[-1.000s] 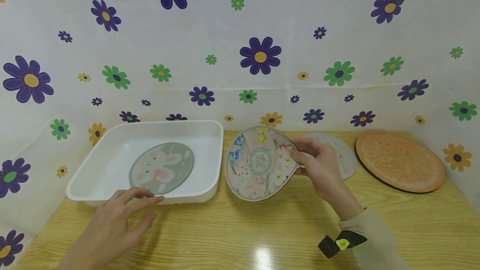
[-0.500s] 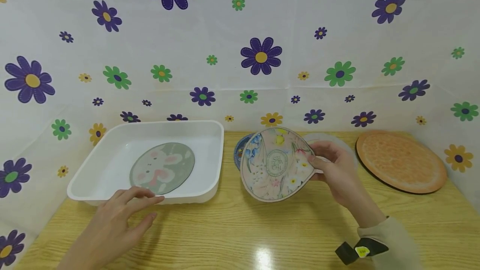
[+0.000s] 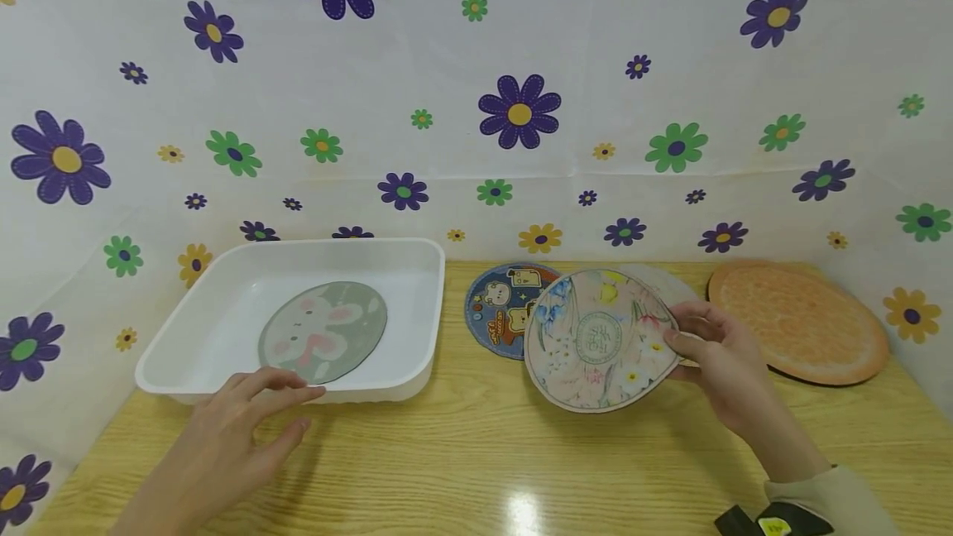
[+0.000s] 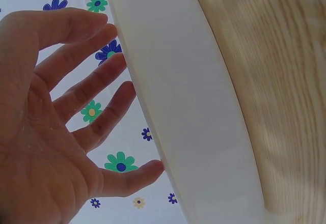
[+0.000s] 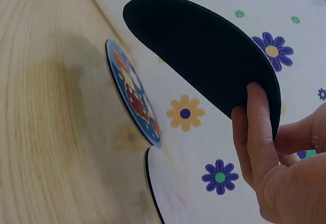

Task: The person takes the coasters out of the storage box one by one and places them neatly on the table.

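Note:
My right hand [image 3: 718, 362] pinches a round pink floral mouse pad [image 3: 573, 354] by its right edge, thumb on the printed face. The right wrist view shows the pad's black underside [image 5: 198, 51], tilted and raised off the table. Behind it lie a blue cartoon mouse pad [image 3: 491, 304] and a pale mouse pad [image 3: 655, 275], both partly covered in the head view. My left hand [image 3: 238, 428] rests its fingers at the near rim of a white plastic tray [image 3: 186, 313]. Inside that tray lies a grey-green mouse pad with a rabbit on it [image 3: 305, 329].
An orange round pad [image 3: 804, 321] lies at the right on the wooden table [image 3: 462, 470], with another edge showing beneath it. A white cloth with flowers [image 3: 417, 48] hangs behind the table and along both sides.
My right hand has carried the floral mouse pad to the right and slightly toward me, uncovering much of the blue cartoon pad. The left hand has stayed at the tray rim.

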Tool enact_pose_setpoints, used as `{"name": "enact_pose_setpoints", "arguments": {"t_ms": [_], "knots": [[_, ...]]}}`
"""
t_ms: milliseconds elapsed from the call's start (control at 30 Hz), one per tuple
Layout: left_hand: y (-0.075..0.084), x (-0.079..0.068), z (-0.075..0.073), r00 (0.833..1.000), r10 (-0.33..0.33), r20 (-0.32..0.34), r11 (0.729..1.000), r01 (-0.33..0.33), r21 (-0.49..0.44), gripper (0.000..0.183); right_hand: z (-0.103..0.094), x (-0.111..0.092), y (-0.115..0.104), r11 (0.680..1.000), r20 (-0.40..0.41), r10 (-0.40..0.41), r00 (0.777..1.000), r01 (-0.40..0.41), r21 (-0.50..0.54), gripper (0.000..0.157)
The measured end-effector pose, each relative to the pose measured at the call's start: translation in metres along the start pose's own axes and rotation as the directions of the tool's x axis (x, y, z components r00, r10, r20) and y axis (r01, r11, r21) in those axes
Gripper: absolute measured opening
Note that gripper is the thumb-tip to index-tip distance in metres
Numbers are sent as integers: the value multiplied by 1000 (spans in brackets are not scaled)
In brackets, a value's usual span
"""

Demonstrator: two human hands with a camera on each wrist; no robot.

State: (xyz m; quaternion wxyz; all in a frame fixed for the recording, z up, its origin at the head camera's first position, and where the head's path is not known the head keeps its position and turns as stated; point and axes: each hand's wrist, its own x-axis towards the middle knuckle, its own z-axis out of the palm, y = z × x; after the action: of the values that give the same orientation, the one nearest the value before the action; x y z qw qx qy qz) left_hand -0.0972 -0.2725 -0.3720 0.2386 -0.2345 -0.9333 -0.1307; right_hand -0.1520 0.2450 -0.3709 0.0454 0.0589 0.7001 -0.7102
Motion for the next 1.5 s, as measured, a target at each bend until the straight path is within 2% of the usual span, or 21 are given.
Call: {"name": "enact_pose_setpoints", "arguments": {"t_ms": [167,467,633,733,800,867,1033,1133,1233,1367,1500], "knots": [[0,0,-1,1000,-13,20,1000,13,4,35,-13,-6,7,999,-5,34,999,-34,35,19],[1,1,-2,999,-19,27,1000,19,3,34,-40,-8,13,997,2,44,999,-44,56,26],[1,1,-2,999,-23,32,1000,22,7,35,-51,-9,17,997,50,42,998,-39,-61,59],[1,1,-3,999,-29,42,1000,29,9,35,-59,-10,20,991,78,46,996,-36,-127,68],[1,1,-3,999,-30,43,1000,30,6,34,-65,-11,22,988,91,61,994,-47,-145,68],[2,2,-3,999,-29,43,1000,29,0,34,-71,-12,24,991,101,79,992,-67,-119,64],[2,2,-2,999,-26,37,1000,26,-10,34,-90,-18,32,992,126,115,985,-121,47,40],[2,2,-2,999,-26,37,1000,26,-7,34,-100,-21,35,983,153,131,979,-149,110,41],[2,2,-2,999,-30,41,1000,30,-2,33,-107,-22,34,981,161,175,971,-186,59,41],[1,3,-2,998,-35,44,999,35,5,34,-113,-23,31,973,154,228,961,-218,-79,66],[1,4,-2,999,-21,31,1000,21,3,35,-118,-25,33,957,133,276,952,-260,-125,75]]}}
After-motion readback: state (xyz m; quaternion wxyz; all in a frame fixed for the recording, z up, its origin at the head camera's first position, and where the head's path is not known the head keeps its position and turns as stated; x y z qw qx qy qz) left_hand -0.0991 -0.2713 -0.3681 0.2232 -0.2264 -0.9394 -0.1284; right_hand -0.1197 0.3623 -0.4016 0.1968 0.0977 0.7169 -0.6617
